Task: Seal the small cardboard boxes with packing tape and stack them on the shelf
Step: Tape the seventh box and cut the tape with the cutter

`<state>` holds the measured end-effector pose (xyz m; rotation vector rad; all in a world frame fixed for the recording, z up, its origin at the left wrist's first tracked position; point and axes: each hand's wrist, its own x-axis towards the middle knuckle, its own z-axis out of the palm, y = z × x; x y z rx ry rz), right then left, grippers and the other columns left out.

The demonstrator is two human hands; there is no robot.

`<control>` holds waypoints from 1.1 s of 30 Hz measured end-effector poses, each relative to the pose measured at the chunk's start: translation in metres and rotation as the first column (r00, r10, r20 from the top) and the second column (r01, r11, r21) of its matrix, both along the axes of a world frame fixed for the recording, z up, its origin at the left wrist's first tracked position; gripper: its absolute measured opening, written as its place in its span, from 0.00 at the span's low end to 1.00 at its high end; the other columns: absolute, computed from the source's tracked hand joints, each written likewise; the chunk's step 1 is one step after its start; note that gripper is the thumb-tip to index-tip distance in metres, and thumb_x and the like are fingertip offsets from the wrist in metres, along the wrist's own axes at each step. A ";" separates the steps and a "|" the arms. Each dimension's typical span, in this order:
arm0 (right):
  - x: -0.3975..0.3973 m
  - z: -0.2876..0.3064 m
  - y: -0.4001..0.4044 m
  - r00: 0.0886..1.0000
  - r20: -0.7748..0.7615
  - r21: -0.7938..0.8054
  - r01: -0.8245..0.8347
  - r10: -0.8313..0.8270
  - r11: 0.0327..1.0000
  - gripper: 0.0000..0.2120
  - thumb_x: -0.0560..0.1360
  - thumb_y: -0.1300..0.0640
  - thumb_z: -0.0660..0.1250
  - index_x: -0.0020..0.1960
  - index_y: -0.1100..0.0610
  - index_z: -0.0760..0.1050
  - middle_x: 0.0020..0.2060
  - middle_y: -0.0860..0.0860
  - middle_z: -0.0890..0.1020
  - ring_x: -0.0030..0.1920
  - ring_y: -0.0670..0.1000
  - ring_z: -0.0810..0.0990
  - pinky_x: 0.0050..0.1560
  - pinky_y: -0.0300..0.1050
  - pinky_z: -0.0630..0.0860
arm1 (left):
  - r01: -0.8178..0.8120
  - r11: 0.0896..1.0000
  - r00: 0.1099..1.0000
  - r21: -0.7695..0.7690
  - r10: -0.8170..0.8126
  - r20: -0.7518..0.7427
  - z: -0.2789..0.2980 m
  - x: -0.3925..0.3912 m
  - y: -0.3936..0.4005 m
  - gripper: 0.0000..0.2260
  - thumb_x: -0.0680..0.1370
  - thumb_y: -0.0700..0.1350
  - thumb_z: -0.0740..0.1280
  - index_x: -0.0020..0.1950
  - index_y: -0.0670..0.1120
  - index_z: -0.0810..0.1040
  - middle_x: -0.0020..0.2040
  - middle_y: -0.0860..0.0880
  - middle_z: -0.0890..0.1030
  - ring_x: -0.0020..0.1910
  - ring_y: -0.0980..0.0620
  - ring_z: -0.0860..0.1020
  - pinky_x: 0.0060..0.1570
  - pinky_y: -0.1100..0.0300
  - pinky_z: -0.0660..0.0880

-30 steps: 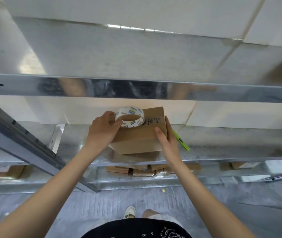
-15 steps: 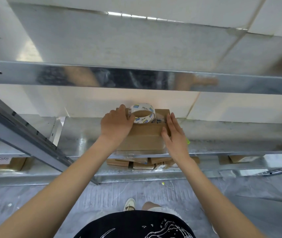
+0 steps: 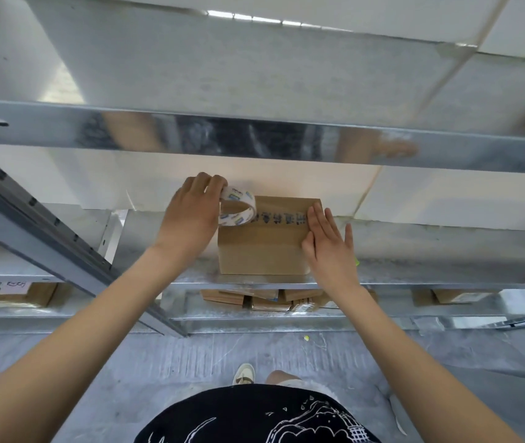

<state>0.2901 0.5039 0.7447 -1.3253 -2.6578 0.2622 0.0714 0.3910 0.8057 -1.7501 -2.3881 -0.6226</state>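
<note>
While the cardboard box (image 3: 262,241) sits on the metal shelf (image 3: 414,273), left hand (image 3: 191,215) grips the tape roll (image 3: 237,207) at its top-left corner; right hand (image 3: 326,241) presses flat, fingers straight, on its right end.

A single head-worn wide-angle view looks forward and down from close in front of the metal shelf (image 3: 382,279), with both arms reaching away toward it and the floor (image 3: 63,356) below the shelf's front edge.
</note>
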 end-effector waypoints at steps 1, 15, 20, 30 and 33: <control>0.000 0.000 0.000 1.000 0.002 0.001 0.000 0.000 1.000 0.34 0.74 0.46 0.34 0.77 0.54 0.54 0.77 0.46 0.53 0.77 0.47 0.50 0.75 0.58 0.47 | 0.020 1.000 0.998 -0.024 -0.022 -0.065 -0.001 -0.005 -0.003 0.18 0.67 0.30 0.68 0.55 0.38 0.73 0.47 0.39 0.74 0.43 0.39 0.73 0.37 0.53 0.66; 0.000 0.001 0.001 1.000 0.017 0.014 -0.008 0.008 1.000 0.34 0.74 0.46 0.34 0.77 0.55 0.54 0.77 0.46 0.54 0.76 0.48 0.52 0.75 0.58 0.50 | -0.027 0.999 0.961 -0.035 0.017 -0.276 -0.023 -0.040 -0.023 0.40 0.56 0.21 0.66 0.63 0.49 0.66 0.41 0.39 0.73 0.43 0.38 0.72 0.41 0.46 0.70; -0.001 0.002 -0.001 1.000 0.018 -0.017 -0.002 0.002 1.000 0.30 0.77 0.48 0.38 0.77 0.54 0.53 0.77 0.46 0.52 0.77 0.48 0.51 0.75 0.58 0.49 | 0.018 0.999 0.965 -0.031 -0.026 -0.262 -0.029 -0.042 -0.027 0.40 0.56 0.21 0.65 0.63 0.48 0.67 0.39 0.41 0.73 0.39 0.40 0.72 0.40 0.47 0.70; -0.001 0.004 -0.002 1.000 0.022 -0.035 -0.010 0.010 0.999 0.28 0.79 0.51 0.41 0.78 0.54 0.52 0.77 0.46 0.51 0.77 0.48 0.49 0.75 0.57 0.47 | -0.018 0.992 0.970 -0.125 -0.013 -0.243 -0.043 -0.045 -0.031 0.38 0.52 0.20 0.65 0.60 0.44 0.76 0.36 0.42 0.72 0.35 0.42 0.72 0.33 0.52 0.68; 0.000 0.004 -0.001 1.000 0.027 -0.047 -0.014 0.016 0.999 0.24 0.82 0.54 0.46 0.78 0.54 0.51 0.77 0.46 0.50 0.77 0.47 0.48 0.75 0.58 0.46 | -0.060 0.985 0.978 -0.160 0.027 -0.206 -0.051 -0.041 -0.027 0.37 0.55 0.20 0.63 0.61 0.44 0.76 0.37 0.42 0.73 0.36 0.42 0.72 0.34 0.53 0.64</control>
